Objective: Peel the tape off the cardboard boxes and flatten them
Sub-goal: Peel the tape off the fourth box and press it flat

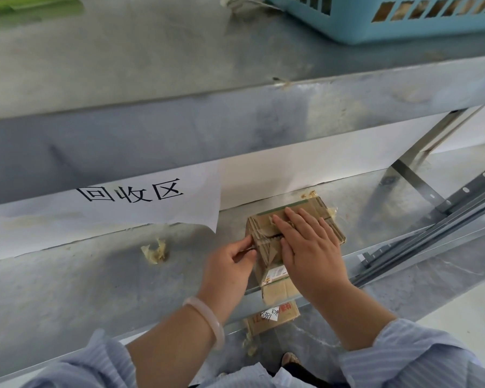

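Brown cardboard box (261, 224) sits on the lower grey metal shelf (95, 289). It is close to the shelf's front edge and just to the right of a white paper sign (140, 203) with black writing on it.

The right hand (311, 247) lies flat on top of the box. Its fingers are straight and close together, and they press down. The left hand (230, 261) is at the box's left side. Its thumb and fingers are curled and pinch a strip of clear tape (263, 243) that runs over the box's top edge.

A pale bracelet (207, 323) is on the left wrist. A crumpled lump of old tape (154, 252) lies on the shelf, to the left of the box and apart from it. Under the shelf's front edge is a flat piece of cardboard (286, 316) with a white label. A blue basket (403, 21) stands on the upper shelf (151, 51).
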